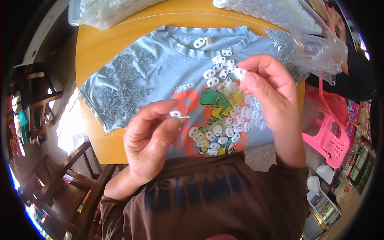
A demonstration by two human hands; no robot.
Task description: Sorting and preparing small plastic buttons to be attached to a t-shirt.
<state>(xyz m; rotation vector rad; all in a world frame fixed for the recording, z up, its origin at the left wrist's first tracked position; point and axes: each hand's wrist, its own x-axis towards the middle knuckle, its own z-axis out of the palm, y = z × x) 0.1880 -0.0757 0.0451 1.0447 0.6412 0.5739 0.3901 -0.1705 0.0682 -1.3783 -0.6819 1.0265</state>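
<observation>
My left hand (148, 134) is closed, pinching a small white plastic piece (175, 114) between thumb and finger. A thin metal-coloured spring (184, 117) sticks out to the right of that piece. Higher up on the right, my right hand (270, 86) pinches a white plastic cord lock piece (240, 73) at its fingertips; its holes are partly hidden. Below both hands a light blue T-shirt (168, 72) with a dinosaur print lies spread out. White two-hole cord locks (218, 130) are scattered over its middle and right. On the left sleeve lies a heap of small springs (124, 84).
Beneath the shirt is a yellow wooden table (92, 44). Tubs of white pieces (112, 10) (272, 14) stand at its far edge, beside a clear bag of springs (282, 42). A pink plastic stool (330, 138) stands at right, dark wooden chairs (60, 192) at left.
</observation>
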